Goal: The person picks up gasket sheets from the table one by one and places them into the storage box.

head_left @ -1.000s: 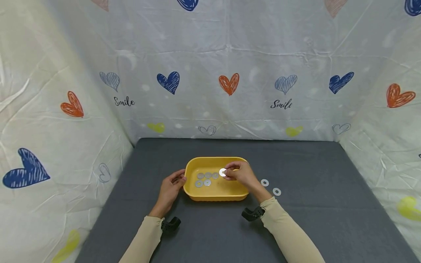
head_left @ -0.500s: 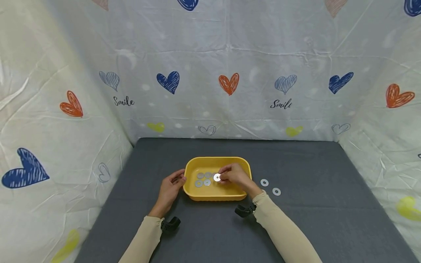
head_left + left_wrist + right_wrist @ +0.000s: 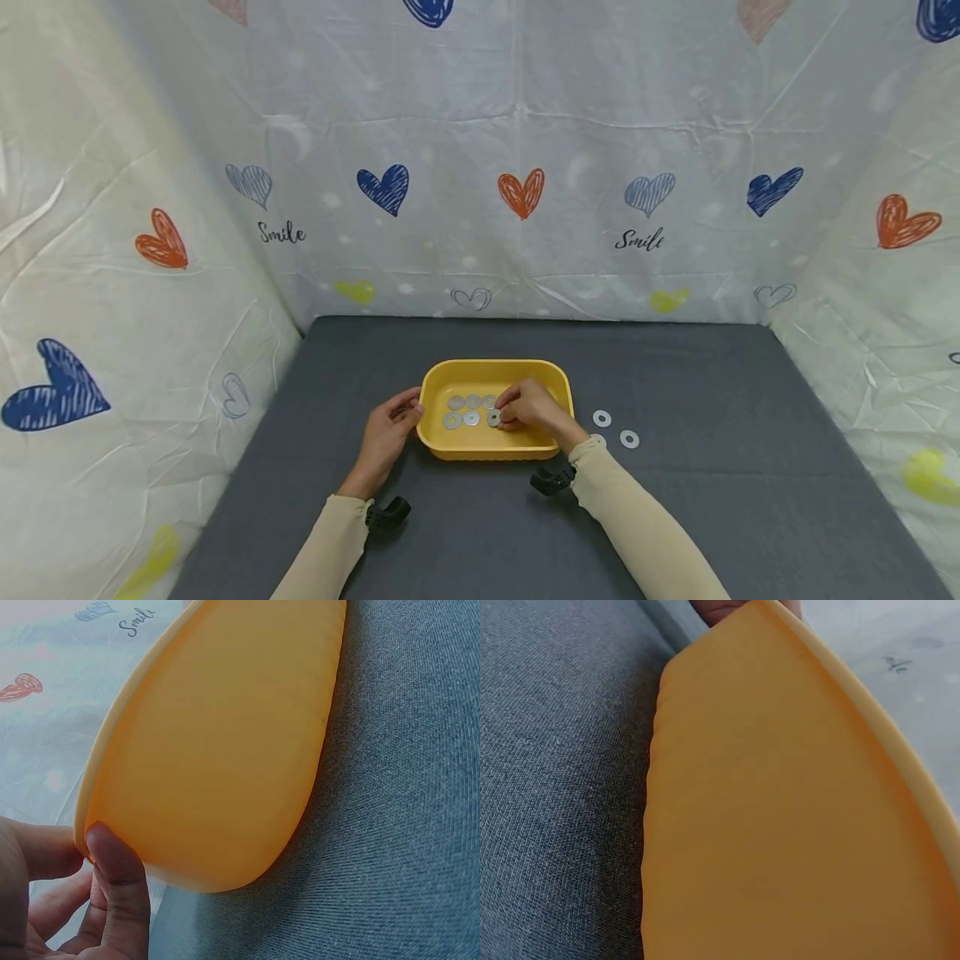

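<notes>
A yellow tray (image 3: 495, 450) sits on the dark grey cloth, with flat metal washers in two rows on its floor. My left hand (image 3: 390, 429) pinches the tray's left end; in the left wrist view its thumb (image 3: 120, 877) lies against the outer wall just under the rim. Over the tray's middle, my right hand (image 3: 531, 406) reaches in, its fingertips at the edge of a washer (image 3: 493, 417) at the right end of the front row. In the right wrist view the tray wall hides that hand and the washers.
To the right of the tray lie a washer (image 3: 602, 418) and a second washer (image 3: 629, 439). Another washer (image 3: 598, 439) is partly covered by the right sleeve (image 3: 637, 508). A heart-printed curtain (image 3: 585, 108) stands behind the table and along both sides.
My right hand has moved left and lower into the tray, bringing the washer to the end of the front row. A washer by the right sleeve has come into sight. The left hand stays put.
</notes>
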A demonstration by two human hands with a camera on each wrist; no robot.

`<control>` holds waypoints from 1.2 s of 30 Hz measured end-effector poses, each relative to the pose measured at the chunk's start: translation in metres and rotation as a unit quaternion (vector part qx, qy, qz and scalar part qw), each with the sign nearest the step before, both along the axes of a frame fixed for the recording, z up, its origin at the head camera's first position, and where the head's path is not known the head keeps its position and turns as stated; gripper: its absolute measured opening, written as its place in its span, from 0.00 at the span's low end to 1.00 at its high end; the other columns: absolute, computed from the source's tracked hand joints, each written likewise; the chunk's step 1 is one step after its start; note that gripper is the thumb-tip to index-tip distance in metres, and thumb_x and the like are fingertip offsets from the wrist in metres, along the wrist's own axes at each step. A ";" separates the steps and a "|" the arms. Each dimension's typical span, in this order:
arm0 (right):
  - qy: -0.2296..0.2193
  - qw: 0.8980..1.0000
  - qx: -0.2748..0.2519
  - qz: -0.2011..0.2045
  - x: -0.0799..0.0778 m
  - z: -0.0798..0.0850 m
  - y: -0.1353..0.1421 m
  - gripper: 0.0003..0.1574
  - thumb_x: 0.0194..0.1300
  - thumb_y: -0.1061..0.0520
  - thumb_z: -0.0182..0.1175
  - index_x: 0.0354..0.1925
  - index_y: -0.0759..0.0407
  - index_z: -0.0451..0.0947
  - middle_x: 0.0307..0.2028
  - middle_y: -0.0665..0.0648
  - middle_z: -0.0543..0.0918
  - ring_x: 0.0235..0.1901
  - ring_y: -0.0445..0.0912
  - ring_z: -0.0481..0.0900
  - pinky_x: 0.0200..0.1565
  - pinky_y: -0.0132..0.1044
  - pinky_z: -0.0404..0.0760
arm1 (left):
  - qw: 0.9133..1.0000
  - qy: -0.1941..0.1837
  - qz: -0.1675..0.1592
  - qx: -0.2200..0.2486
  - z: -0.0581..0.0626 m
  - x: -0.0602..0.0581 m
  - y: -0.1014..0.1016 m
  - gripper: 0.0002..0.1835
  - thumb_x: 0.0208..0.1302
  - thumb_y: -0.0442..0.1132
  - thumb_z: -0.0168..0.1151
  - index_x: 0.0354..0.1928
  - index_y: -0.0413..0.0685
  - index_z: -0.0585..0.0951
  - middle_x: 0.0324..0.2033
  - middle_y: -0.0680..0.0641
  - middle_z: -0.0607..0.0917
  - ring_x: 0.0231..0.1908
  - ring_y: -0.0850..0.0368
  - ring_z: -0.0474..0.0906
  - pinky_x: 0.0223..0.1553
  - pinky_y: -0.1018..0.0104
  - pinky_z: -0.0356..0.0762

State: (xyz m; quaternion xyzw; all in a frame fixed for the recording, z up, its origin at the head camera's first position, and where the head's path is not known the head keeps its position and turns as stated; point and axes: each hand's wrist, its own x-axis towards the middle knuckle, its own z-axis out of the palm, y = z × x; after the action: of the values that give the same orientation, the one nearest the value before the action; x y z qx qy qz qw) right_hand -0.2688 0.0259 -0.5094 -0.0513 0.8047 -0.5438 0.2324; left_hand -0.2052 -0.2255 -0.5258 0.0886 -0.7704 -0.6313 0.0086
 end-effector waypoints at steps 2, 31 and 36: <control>0.002 1.000 -0.002 0.002 0.000 -0.001 0.000 0.10 0.58 0.73 0.62 0.40 0.70 0.84 0.33 0.62 0.85 0.26 0.45 0.85 0.33 0.36 0.85 | 1.000 0.002 -0.001 0.000 -0.001 0.000 -0.001 0.21 0.71 0.38 0.58 0.64 0.48 0.75 0.48 0.45 0.77 0.45 0.55 0.78 0.37 0.68 0.80; 0.119 0.987 -0.108 0.011 0.017 0.012 0.026 0.16 0.66 0.64 0.62 0.49 0.72 0.77 0.46 0.70 0.83 0.37 0.48 0.88 0.36 0.45 0.87 | 1.000 0.005 -0.002 0.003 -0.002 0.003 -0.001 0.21 0.71 0.38 0.58 0.65 0.49 0.74 0.51 0.42 0.78 0.41 0.58 0.79 0.34 0.67 0.80; 0.159 0.981 -0.110 -0.004 0.024 0.019 0.038 0.12 0.66 0.63 0.62 0.47 0.69 0.79 0.46 0.73 0.83 0.36 0.49 0.88 0.35 0.45 0.86 | 1.000 0.009 -0.008 0.019 0.000 0.001 -0.001 0.21 0.71 0.36 0.58 0.65 0.48 0.74 0.49 0.41 0.76 0.33 0.58 0.78 0.27 0.65 0.80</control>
State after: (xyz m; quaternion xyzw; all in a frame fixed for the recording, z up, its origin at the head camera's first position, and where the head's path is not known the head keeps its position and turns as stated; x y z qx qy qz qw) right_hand -0.2451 0.0634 -0.4901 -0.1594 0.7666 -0.6151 0.0927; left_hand -0.2038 -0.2264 -0.5262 0.0763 -0.7589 -0.6467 0.0088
